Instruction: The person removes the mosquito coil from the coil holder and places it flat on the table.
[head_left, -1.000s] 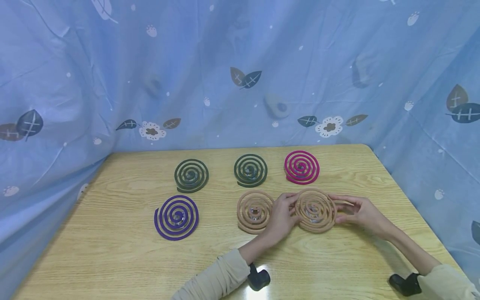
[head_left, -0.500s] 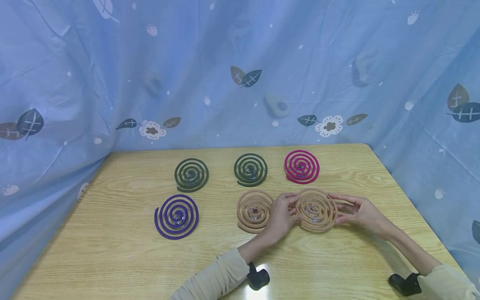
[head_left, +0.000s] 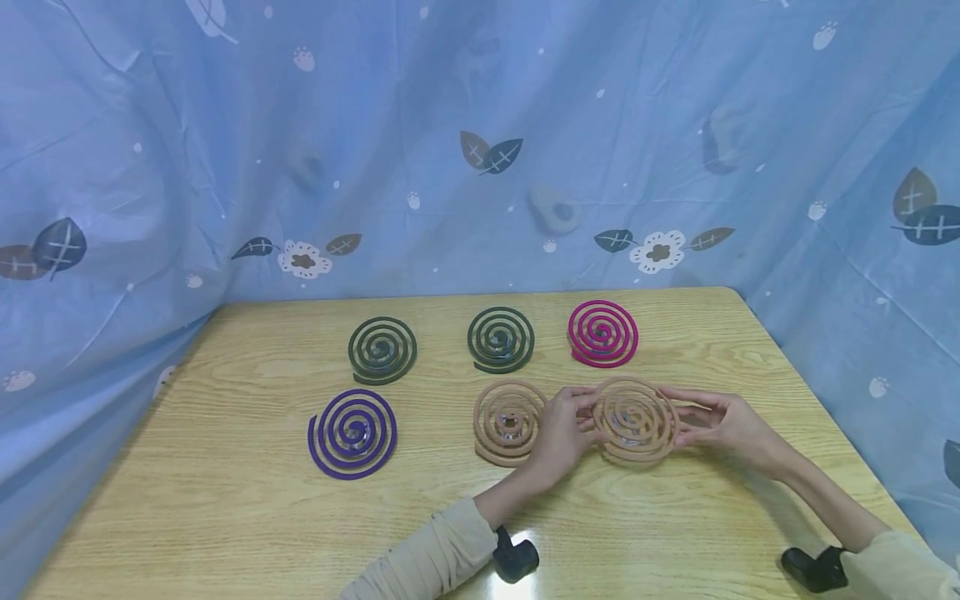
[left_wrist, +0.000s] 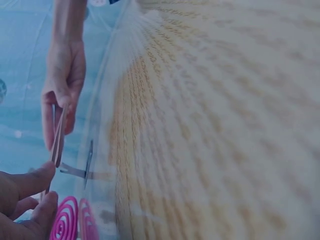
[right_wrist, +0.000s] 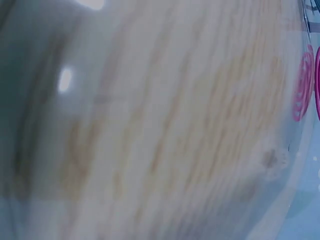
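Note:
In the head view, tan mosquito coils (head_left: 633, 421) are held up between both hands at the right of the table. Their spirals overlap, and from the left wrist view they look like thin layers (left_wrist: 58, 142) seen edge-on. My left hand (head_left: 558, 437) pinches the left rim with thumb and fingers; the left wrist view shows these fingertips (left_wrist: 42, 182) too. At the opposite rim, my right hand (head_left: 731, 429) pinches with thumb and fingers. Another tan coil (head_left: 491, 454) lies left of my left hand, partly covered by it. Neither hand shows in the right wrist view.
A pink coil (head_left: 603, 333), two dark green coils (head_left: 501, 340) and a purple coil (head_left: 352, 433) sit on the wooden table (head_left: 225, 517), with small metal pieces near their centres. A blue patterned curtain (head_left: 420, 167) hangs behind and at the sides.
The overlap of the held tan spirals has changed slightly, one layer shifting a little to the right. My right hand has edged slightly rightward; the other coils stay put.

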